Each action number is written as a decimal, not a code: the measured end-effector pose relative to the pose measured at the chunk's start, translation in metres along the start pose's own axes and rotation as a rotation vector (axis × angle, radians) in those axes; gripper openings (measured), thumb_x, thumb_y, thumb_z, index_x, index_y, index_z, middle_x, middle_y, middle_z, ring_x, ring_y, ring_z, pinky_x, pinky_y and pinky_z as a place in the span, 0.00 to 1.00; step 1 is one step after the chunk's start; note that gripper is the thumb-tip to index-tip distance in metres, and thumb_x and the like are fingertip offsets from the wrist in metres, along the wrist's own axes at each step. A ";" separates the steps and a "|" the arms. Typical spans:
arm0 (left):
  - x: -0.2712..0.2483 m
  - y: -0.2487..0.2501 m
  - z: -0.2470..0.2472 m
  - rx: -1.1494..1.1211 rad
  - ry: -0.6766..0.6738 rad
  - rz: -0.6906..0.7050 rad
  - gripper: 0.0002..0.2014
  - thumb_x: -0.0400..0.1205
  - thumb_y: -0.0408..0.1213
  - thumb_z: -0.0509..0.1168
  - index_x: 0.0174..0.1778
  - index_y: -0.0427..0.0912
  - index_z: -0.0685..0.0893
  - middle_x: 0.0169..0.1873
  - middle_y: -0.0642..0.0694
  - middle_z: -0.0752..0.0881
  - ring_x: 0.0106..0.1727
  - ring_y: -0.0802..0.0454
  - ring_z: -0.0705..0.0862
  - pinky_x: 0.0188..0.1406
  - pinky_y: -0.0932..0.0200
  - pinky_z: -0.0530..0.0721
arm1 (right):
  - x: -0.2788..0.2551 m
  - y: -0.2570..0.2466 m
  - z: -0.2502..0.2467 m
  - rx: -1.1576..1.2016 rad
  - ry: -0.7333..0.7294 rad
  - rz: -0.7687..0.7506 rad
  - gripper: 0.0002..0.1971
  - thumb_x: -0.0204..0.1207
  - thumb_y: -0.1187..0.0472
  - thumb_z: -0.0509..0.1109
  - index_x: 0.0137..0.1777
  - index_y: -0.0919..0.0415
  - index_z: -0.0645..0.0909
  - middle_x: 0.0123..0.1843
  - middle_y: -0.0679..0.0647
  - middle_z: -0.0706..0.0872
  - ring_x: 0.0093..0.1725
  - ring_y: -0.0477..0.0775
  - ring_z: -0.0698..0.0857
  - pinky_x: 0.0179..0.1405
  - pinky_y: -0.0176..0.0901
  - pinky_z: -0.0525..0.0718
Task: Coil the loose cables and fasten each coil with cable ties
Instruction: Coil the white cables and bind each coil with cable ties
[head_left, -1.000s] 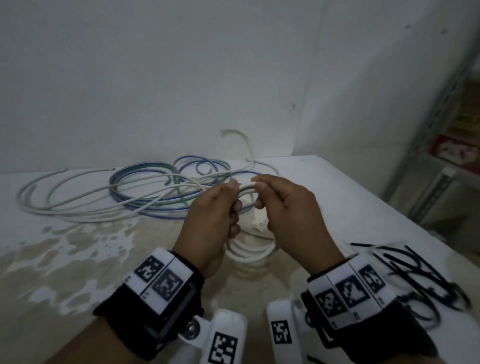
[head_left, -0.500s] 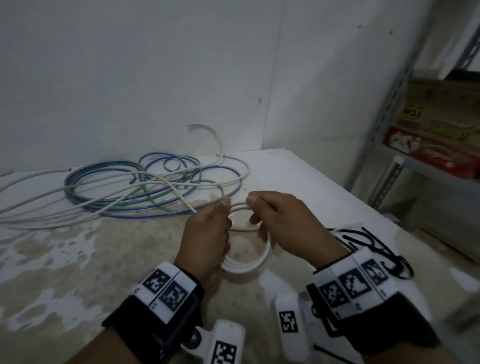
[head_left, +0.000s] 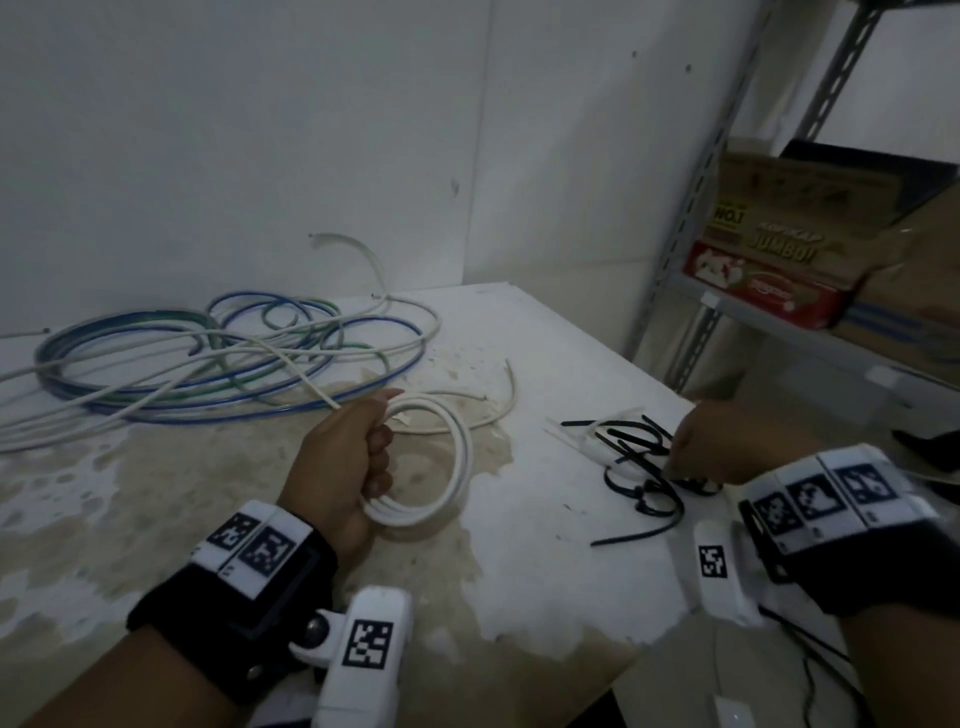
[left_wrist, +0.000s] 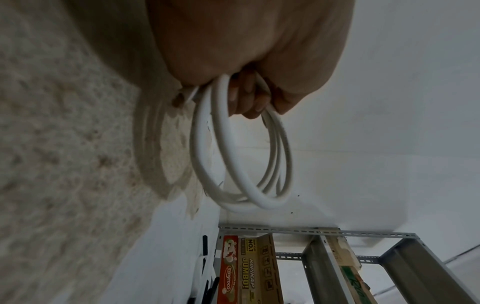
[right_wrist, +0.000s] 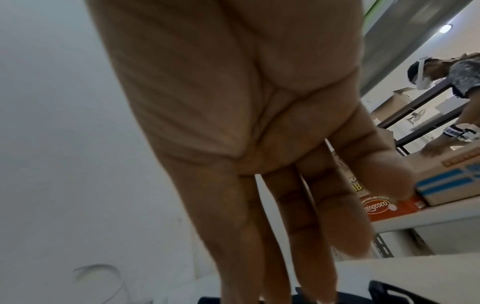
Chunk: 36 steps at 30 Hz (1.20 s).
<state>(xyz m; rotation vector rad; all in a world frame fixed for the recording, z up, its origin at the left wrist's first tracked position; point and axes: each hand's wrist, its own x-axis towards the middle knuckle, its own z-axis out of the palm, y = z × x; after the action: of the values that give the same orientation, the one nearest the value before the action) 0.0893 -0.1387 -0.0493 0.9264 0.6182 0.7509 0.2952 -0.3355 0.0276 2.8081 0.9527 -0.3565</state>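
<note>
Nearest the camera, left hand (head_left: 345, 457) fisted around white cable coil (head_left: 447, 467), held just above stained table (head_left: 519, 597). Right hand (head_left: 727, 447) stretched out, fingers (right_wrist: 272, 236) straight and slightly spread, over black cable ties (head_left: 644, 467); contact possibly made, tips not clearly seen. Farther back, loose cables (head_left: 208, 364), blue, green and white, tangled by wall. On shelf (head_left: 779, 322), boxes (head_left: 769, 260) marked "NO.1", "KOPIKAP JUMBO!", "mingcoco".

Right hand's fingertips (right_wrist: 272, 296) perhaps touch cable ties (head_left: 641, 457).
</note>
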 end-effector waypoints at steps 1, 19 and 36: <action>0.000 0.000 0.000 -0.005 -0.004 -0.007 0.11 0.87 0.38 0.55 0.49 0.45 0.84 0.21 0.53 0.64 0.16 0.60 0.58 0.11 0.71 0.57 | -0.002 -0.002 0.001 -0.019 -0.015 -0.015 0.15 0.75 0.53 0.72 0.57 0.61 0.86 0.57 0.54 0.87 0.52 0.50 0.83 0.47 0.38 0.80; 0.005 -0.001 -0.007 0.008 0.051 0.135 0.10 0.88 0.36 0.56 0.56 0.45 0.83 0.27 0.50 0.65 0.18 0.60 0.61 0.14 0.68 0.62 | -0.017 -0.022 0.001 -0.225 -0.044 -0.233 0.10 0.72 0.58 0.75 0.53 0.53 0.88 0.49 0.46 0.85 0.48 0.46 0.83 0.40 0.33 0.77; 0.000 0.026 -0.012 0.352 0.209 0.531 0.12 0.84 0.40 0.61 0.58 0.42 0.87 0.44 0.59 0.68 0.33 0.31 0.79 0.30 0.41 0.81 | 0.004 -0.154 -0.022 0.621 0.550 -0.738 0.19 0.72 0.44 0.73 0.61 0.49 0.82 0.32 0.40 0.77 0.28 0.35 0.73 0.31 0.20 0.70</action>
<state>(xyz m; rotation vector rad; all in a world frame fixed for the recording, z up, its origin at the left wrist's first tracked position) 0.0730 -0.1229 -0.0324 1.3746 0.7092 1.2494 0.2072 -0.2073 0.0367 3.0004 2.3710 0.0927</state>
